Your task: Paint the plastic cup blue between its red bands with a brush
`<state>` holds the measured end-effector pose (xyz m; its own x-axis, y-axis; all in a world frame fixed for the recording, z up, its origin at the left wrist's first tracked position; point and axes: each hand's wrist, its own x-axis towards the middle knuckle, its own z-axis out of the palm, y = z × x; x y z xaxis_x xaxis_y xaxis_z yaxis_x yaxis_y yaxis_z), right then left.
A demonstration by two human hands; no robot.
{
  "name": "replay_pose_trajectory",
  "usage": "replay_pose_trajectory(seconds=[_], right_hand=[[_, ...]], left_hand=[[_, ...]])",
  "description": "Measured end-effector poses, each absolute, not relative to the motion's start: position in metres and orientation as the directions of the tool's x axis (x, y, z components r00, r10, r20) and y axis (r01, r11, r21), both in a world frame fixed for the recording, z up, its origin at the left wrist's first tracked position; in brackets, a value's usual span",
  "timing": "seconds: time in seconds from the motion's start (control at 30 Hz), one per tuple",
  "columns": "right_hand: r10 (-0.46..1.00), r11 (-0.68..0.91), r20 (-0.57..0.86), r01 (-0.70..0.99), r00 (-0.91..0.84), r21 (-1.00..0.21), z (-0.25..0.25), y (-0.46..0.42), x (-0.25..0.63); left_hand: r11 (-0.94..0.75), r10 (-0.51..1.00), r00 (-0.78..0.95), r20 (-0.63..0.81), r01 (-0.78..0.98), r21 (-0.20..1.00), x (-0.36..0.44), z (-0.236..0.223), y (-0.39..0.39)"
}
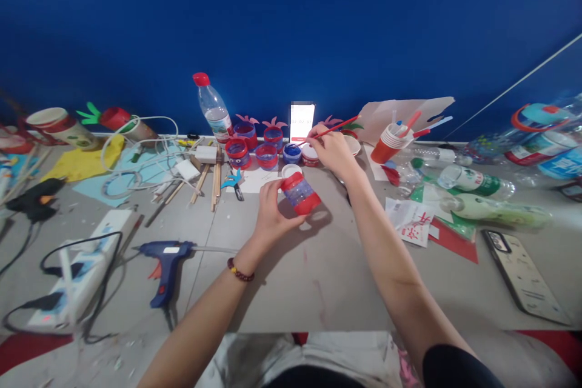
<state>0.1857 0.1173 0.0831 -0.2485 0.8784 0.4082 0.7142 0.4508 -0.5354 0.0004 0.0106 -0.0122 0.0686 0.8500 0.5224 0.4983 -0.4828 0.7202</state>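
Observation:
My left hand (269,213) grips a small plastic cup (301,195), tilted above the table; it looks like a cut bottle piece, painted red at both ends and blue in the middle. In my right hand (334,151) is a red-handled paintbrush (339,125), its lower end reaching toward an open jar of blue paint (291,154). Whether the bristles touch the paint is too small to tell. Beside that jar stands a red paint jar (311,157), partly behind my right hand. A white lid (291,171) lies just in front of the jars.
Several painted cups (266,157) stand behind to the left, near a lit phone (302,121) and a clear bottle (213,109). A blue glue gun (168,264) and power strip (86,267) lie left. Stacked paper cups (388,142), bottles and another phone (522,276) are right.

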Motion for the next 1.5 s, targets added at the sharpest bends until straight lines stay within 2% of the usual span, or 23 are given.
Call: replay_pose_trajectory(seconds=[0.13, 0.33, 0.6, 0.97, 1.27, 1.5], right_hand=[[0.882, 0.443, 0.398, 0.735, -0.253, -0.514, 0.072, 0.125, 0.184], [0.905, 0.400, 0.343, 0.783, -0.253, -0.476, 0.066, 0.125, 0.177], [0.928, 0.307, 0.339, 0.834, -0.154, -0.459, 0.066, 0.121, 0.171], [0.921, 0.306, 0.362, 0.843, -0.144, -0.442, 0.061, 0.125, 0.172], [0.915, 0.322, 0.380, 0.810, -0.133, -0.490, 0.052, 0.129, 0.170], [0.889, 0.398, 0.441, 0.680, -0.122, -0.616, 0.040, 0.138, 0.171]], left_hand=[[-0.500, 0.839, 0.097, 0.536, 0.525, 0.689, 0.001, -0.009, 0.008], [-0.470, 0.862, 0.104, 0.497, 0.534, 0.703, 0.001, -0.005, 0.006], [-0.482, 0.856, 0.128, 0.500, 0.545, 0.686, 0.003, -0.002, 0.005], [-0.485, 0.854, 0.140, 0.501, 0.563, 0.669, 0.002, -0.002, 0.005], [-0.506, 0.840, 0.153, 0.521, 0.570, 0.648, 0.003, -0.001, 0.004], [-0.524, 0.828, 0.171, 0.535, 0.577, 0.627, 0.002, -0.003, 0.005]])
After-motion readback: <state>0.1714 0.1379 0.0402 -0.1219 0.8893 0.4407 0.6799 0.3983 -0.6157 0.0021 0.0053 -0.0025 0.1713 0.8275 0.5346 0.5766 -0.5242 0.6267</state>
